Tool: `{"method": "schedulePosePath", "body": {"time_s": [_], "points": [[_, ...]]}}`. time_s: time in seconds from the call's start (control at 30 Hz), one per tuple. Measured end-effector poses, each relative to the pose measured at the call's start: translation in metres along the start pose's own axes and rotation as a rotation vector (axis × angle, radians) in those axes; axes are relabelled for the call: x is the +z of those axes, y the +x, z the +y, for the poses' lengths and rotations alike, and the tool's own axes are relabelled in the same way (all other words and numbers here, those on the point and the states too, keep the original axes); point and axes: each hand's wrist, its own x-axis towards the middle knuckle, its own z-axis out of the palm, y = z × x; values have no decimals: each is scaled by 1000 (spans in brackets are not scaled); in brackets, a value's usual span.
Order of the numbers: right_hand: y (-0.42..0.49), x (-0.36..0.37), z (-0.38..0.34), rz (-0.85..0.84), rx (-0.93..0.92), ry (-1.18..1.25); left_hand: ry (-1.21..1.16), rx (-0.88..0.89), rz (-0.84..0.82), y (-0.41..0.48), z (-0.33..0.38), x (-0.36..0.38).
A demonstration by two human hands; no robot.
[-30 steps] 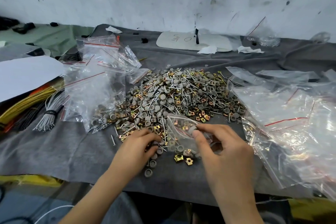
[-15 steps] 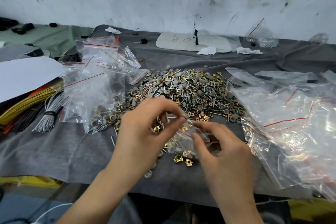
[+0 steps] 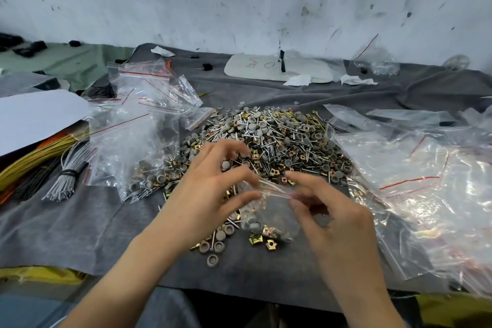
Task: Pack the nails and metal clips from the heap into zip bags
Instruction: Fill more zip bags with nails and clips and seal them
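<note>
The left hand point(image 3: 210, 194) and right hand point(image 3: 338, 218) each pinch one end of the zip bag point(image 3: 277, 208) mouth, just near of the heap point(image 3: 279, 138). Handwriting on the far white pad point(image 3: 300, 70) is illegible.

The grey cloth point(image 3: 80, 226) bears the heap point(image 3: 279, 141), zip bags point(image 3: 138, 125) and a wire bundle point(image 3: 68, 176).

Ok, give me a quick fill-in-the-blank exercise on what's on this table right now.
1. The seal line of the small zip bag is ____.
2. The left hand and the right hand pinch that bag's ____ edge.
3. The heap of nails and clips lies on a ____ cloth.
4. The wire bundle lies ____ of the heap.
Missing: red, top, grey, left.
</note>
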Motion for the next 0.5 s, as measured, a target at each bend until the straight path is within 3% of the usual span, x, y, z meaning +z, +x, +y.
{"method": "schedulePosePath", "body": {"time_s": [0.27,0.5], "points": [[10,-9,9,5,47,105,-290,-57,80,5,-4,-1],[14,-10,14,-3,38,105,-354,-86,61,5,-5,0]]}}
